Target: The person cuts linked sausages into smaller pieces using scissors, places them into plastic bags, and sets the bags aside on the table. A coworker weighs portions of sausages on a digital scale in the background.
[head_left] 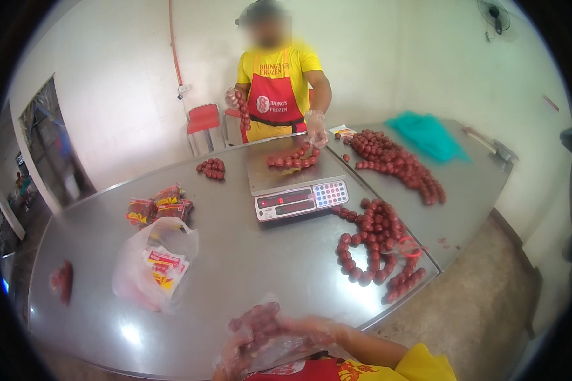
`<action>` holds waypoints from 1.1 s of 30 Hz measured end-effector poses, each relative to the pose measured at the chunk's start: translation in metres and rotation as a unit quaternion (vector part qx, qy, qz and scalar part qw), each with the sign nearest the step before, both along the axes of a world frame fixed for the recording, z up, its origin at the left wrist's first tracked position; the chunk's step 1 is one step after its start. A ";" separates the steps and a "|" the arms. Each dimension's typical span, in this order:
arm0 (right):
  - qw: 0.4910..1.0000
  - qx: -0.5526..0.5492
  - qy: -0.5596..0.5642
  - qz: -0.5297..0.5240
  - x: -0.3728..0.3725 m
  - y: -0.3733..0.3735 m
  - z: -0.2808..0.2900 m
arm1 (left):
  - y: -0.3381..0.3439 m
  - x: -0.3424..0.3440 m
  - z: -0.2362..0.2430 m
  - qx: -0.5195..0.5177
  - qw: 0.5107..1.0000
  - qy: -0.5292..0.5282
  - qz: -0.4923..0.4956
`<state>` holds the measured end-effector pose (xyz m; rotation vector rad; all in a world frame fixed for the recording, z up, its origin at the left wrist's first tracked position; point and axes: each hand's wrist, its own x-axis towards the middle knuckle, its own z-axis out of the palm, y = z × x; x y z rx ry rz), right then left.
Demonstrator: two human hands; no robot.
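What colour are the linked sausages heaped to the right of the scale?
The linked sausages are dark brownish red; the head view shows it best.

Plain off-white walls (127,108) enclosing room; dark baseboard (516,242) running along foot of right wall. Dull brownish-grey floor (464,292) showing at right. Broad grey metal desk (235,273) filling middle, bright white glare (131,334) gleaming on its surface. Red metal-legged chair (203,119) standing by back wall. Thin orange-red pipe (173,47) descending to small white box (183,89). Dark round fan (497,18) hanging upper right. Tall opening (51,136) breaking left wall.
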<state>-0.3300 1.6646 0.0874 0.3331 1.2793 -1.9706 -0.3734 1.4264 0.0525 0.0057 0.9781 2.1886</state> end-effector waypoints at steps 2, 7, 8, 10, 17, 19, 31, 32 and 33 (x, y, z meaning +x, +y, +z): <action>1.000 0.019 -0.003 -0.004 -0.003 0.008 -0.001 | 0.014 -0.001 0.005 -0.028 1.000 0.007 0.007; 0.985 0.172 0.013 -0.013 -0.006 0.024 0.011 | 0.027 -0.008 -0.011 -0.019 1.000 0.021 -0.014; 0.986 0.168 0.013 -0.022 -0.005 0.028 0.015 | 0.028 -0.007 -0.016 -0.057 0.998 -0.012 -0.004; 0.986 0.160 0.011 -0.035 -0.004 0.036 0.025 | 0.030 -0.003 -0.024 -0.073 0.997 -0.027 -0.013; 0.991 0.119 -0.001 -0.058 -0.005 0.046 0.029 | 0.031 0.019 -0.024 -0.135 0.986 -0.077 -0.066; 0.991 0.094 -0.061 -0.078 0.003 0.047 0.021 | 0.029 0.023 -0.022 -0.152 0.981 -0.089 -0.086; 0.975 -0.121 -0.159 -0.101 0.029 0.035 -0.028 | 0.015 0.027 -0.008 -0.201 0.953 -0.128 -0.187; 0.971 -0.138 -0.170 -0.093 0.027 0.033 -0.029 | 0.017 0.024 -0.007 -0.203 0.951 -0.127 -0.196; 0.979 -0.133 -0.136 -0.078 0.025 0.031 -0.027 | 0.018 0.022 -0.006 -0.207 0.949 -0.122 -0.206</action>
